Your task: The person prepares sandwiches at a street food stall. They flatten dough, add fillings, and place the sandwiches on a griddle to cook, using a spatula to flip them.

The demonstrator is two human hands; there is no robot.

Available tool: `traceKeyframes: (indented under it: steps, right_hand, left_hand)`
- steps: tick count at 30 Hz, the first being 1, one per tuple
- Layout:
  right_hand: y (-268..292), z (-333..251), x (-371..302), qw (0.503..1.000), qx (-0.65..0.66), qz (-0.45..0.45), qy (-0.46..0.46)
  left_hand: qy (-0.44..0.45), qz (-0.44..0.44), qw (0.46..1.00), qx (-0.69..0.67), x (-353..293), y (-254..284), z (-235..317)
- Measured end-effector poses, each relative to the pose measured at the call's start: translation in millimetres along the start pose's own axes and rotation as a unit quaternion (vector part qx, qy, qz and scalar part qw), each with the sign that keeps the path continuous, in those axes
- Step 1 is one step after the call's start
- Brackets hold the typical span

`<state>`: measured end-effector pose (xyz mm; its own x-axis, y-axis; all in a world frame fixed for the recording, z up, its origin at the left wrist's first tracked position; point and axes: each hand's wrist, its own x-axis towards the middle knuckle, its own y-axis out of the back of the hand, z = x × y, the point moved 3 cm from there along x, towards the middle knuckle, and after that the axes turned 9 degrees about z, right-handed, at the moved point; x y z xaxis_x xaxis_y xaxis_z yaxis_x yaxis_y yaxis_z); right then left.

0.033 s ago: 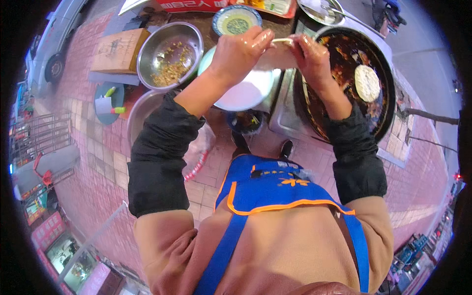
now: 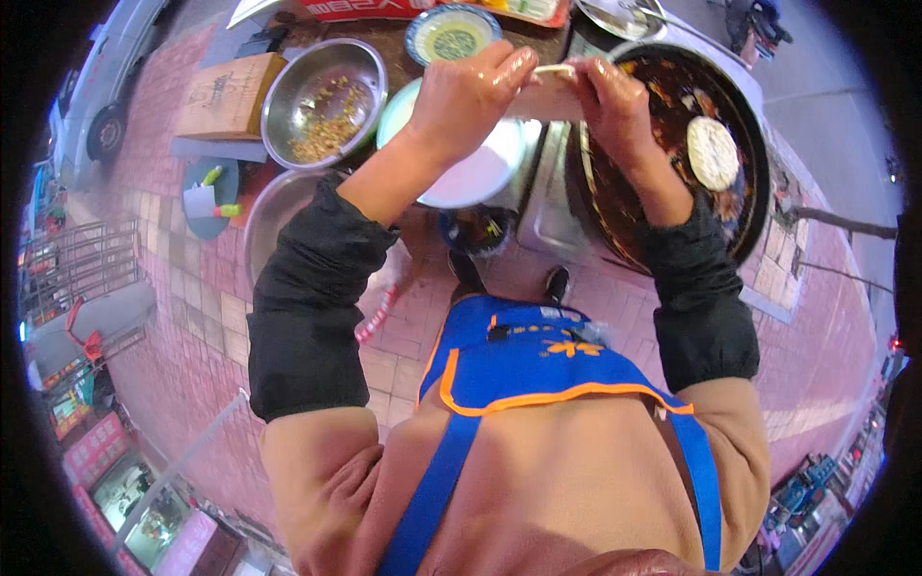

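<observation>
A thin, pale sheet of dough (image 2: 545,100) is stretched between my hands, its upper edge rolled thicker and lighter. My left hand (image 2: 469,98) pinches its left end, while my right hand (image 2: 615,104) grips the right end with bent fingers. Both hands look wet or oily. Below the dough is a pale round basin (image 2: 468,182), partly hidden by my left forearm. Close to my right hand lies a large dark round pan (image 2: 756,206) with oily brown residue. One pale round flatbread (image 2: 713,154) rests in it.
Left of the basin stand a steel bowl of chopped filling (image 2: 331,120) and a wooden box (image 2: 228,96). A blue-rimmed plate (image 2: 451,36) sits beyond my left hand. A metal bowl with a utensil (image 2: 615,17) is behind the pan. A dark bucket (image 2: 477,233) stands below the basin.
The view has shifted slightly, so the bowls and pan sit a little further left and up. Both hands keep hold of the dough, with little visible movement.
</observation>
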<state>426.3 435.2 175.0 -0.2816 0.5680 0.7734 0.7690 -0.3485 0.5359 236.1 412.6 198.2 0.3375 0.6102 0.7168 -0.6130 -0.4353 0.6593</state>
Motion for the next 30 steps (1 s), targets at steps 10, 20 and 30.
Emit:
traceKeyframes:
  steps: [10,20,30]
  right_hand:
    - [218.7,92.9,-71.0,0.987,-0.038,-0.132,0.088]
    - [205.4,193.3,-217.3,0.903,-0.060,-0.425,0.003]
    - [183.6,207.3,-249.3,0.954,-0.137,-0.251,-0.089]
  left_hand:
    - [0.148,0.078,0.983,-0.081,22.0,-150.7,219.6]
    - [0.408,-0.068,0.903,-0.118,-73.8,-309.7,294.5]
    - [0.221,-0.077,0.972,0.022,-108.7,-290.9,262.2]
